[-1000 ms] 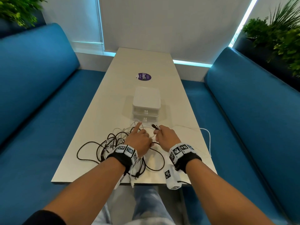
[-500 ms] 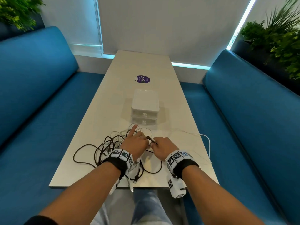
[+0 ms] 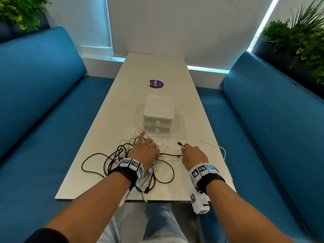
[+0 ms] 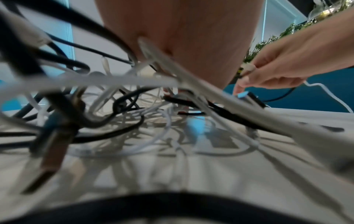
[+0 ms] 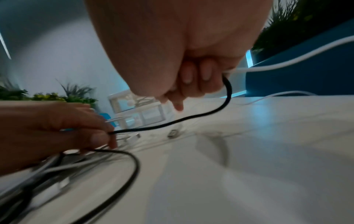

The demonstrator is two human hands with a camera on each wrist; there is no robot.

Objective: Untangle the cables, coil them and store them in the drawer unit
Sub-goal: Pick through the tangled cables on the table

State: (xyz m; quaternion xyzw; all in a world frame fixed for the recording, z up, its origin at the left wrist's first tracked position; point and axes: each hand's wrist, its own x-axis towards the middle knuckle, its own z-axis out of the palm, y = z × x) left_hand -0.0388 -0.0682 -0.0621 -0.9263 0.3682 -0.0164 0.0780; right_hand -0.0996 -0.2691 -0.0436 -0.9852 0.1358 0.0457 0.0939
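Note:
A tangle of black and white cables (image 3: pixel 122 155) lies on the near end of the white table (image 3: pixel 154 67). My left hand (image 3: pixel 145 149) rests on the tangle, index finger pointing forward, and pinches the black cable (image 5: pixel 172 122) between thumb and finger. My right hand (image 3: pixel 191 153) grips the same black cable near its plug end (image 3: pixel 180 143), with a white cable (image 5: pixel 287 63) also running from its curled fingers (image 5: pixel 193 75). The black cable spans between both hands. The white two-drawer unit (image 3: pixel 158 114) stands just beyond, both drawers closed.
A thin white cable (image 3: pixel 222 149) trails toward the table's right edge. A purple sticker (image 3: pixel 155 84) sits past the drawer unit. Blue sofas (image 3: pixel 35 102) flank the table on both sides, with plants (image 3: pixel 301 41) behind them.
My right hand has moved right, away from the left, drawing a stretch of black cable out of the tangle. The left hand has stayed on the pile.

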